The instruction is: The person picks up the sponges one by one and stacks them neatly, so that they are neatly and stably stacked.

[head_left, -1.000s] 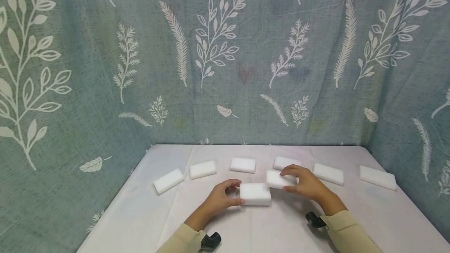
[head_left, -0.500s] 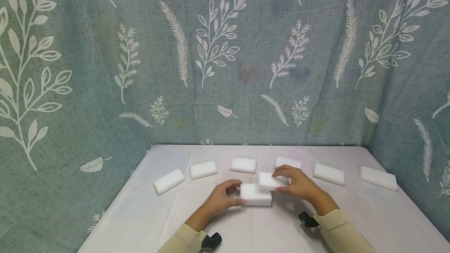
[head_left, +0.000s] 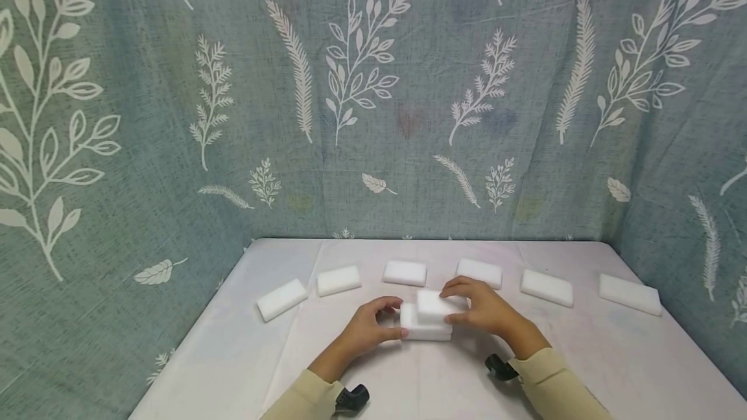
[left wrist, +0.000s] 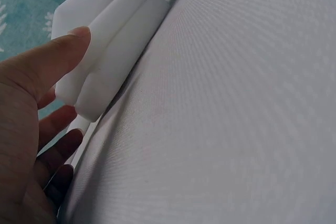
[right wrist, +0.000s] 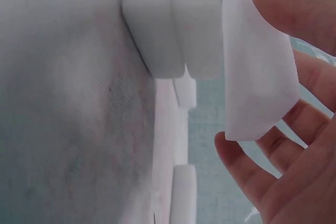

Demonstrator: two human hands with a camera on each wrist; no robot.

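My left hand [head_left: 366, 324] grips the left end of two white sponge blocks [head_left: 428, 334], stacked flat at the middle of the table. Its thumb [left wrist: 73, 43] lies along the upper block in the left wrist view. My right hand [head_left: 489, 308] pinches a third white sponge block [head_left: 433, 305] by its right end, between thumb and fingers. That block hangs close over the stack, shifted a little to the right. In the right wrist view a narrow gap shows between the held block [right wrist: 257, 66] and the stacked pair [right wrist: 173, 24].
Several more white sponge blocks lie in an arc behind the hands, from a left one [head_left: 281, 300] past a back one [head_left: 404, 273] to a right one [head_left: 629, 295]. A white cloth covers the table [head_left: 222, 355]. Leaf-patterned curtains [head_left: 373, 96] enclose the back and sides.
My right hand has carried its sponge block leftward, from beside the stack to over it. My left hand has kept its place at the stack's left end.
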